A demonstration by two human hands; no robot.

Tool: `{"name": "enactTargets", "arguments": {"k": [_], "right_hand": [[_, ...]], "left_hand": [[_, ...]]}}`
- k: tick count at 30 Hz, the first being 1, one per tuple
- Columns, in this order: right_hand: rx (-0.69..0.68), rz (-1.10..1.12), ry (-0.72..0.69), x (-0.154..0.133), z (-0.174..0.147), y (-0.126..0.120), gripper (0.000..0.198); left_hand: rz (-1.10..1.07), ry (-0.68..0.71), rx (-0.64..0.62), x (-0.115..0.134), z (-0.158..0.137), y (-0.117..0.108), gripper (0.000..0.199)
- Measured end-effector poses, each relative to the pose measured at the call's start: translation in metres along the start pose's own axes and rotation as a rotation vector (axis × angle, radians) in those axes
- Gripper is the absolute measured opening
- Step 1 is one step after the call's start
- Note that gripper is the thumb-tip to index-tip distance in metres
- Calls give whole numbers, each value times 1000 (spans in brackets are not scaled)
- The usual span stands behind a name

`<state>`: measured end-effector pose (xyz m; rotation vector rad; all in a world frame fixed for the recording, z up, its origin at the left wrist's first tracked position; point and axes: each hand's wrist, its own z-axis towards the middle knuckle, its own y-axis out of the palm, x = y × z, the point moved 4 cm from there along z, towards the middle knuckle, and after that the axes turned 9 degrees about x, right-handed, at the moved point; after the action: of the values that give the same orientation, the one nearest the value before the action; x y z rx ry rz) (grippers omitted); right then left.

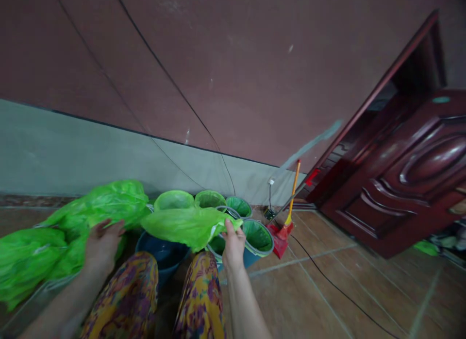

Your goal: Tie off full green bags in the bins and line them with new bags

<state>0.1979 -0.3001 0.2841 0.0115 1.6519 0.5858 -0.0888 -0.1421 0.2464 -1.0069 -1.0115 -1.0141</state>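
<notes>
Near green-lined buckets [263, 254], the right hand [234, 244] pinches a bag [178, 225]; for the left hand [102, 244], I cannot tell.

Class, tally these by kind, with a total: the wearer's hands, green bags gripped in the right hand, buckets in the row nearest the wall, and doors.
Left hand and right hand: 2
Gripped green bag: 1
Back-row buckets: 3
Door: 1
Total: 7

The left edge cuts off the heaped green plastic bags [105, 203]. The left hand [104, 238] is blurred, its contact with them unclear. A floral-trousered knee [140, 271] partly hides the blue bucket [165, 251]; the right edge crops the panelled door [393, 193].
</notes>
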Motion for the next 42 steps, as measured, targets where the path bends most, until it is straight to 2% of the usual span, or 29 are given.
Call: {"name": "enactTargets", "arguments": {"k": [1, 2, 4, 7, 10, 13, 16, 19, 21, 23, 29, 35, 38, 42], "right_hand": [[-42, -24, -14, 1, -4, 6, 34], [-78, -51, -32, 1, -8, 12, 34], [-145, -123, -95, -1, -19, 23, 32], [-293, -255, -261, -11, -37, 38, 25], [-378, -392, -431, -25, -50, 44, 21], [-324, -558, -555, -41, -51, 39, 16], [-289, -665, -661, -55, -47, 32, 18], [-395, -732, -723, -60, -42, 28, 16], [-471, -825, -764, -57, -38, 25, 14], [-474, -954, -832, -55, -31, 19, 11], [-266, -1161, -970, -67, -5, -5, 24], [-36, -1305, -1084, -82, 10, -23, 20], [54, -1325, -1020, -88, 22, -38, 23], [122, -1291, -893, -97, 40, -71, 34]], "left_hand": [[-66, -17, -6, 12, -14, 11, 47], [-97, -7, -143, 25, -29, 28, 54], [-92, 119, -415, 56, -62, 59, 59], [-76, 291, -528, 89, -90, 85, 53], [-64, 310, -506, 101, -89, 96, 38], [-48, 274, -455, 100, -78, 96, 32], [-25, 256, -427, 94, -70, 91, 32], [36, 244, -395, 90, -63, 82, 35], [96, 254, -331, 90, -55, 73, 36], [162, 264, -253, 91, -46, 64, 36], [296, 333, -171, 86, -30, 49, 41], [375, 374, -123, 75, -27, 46, 40], [413, 341, -105, 78, -22, 38, 39], [479, 289, -49, 75, -8, 22, 42]]}}
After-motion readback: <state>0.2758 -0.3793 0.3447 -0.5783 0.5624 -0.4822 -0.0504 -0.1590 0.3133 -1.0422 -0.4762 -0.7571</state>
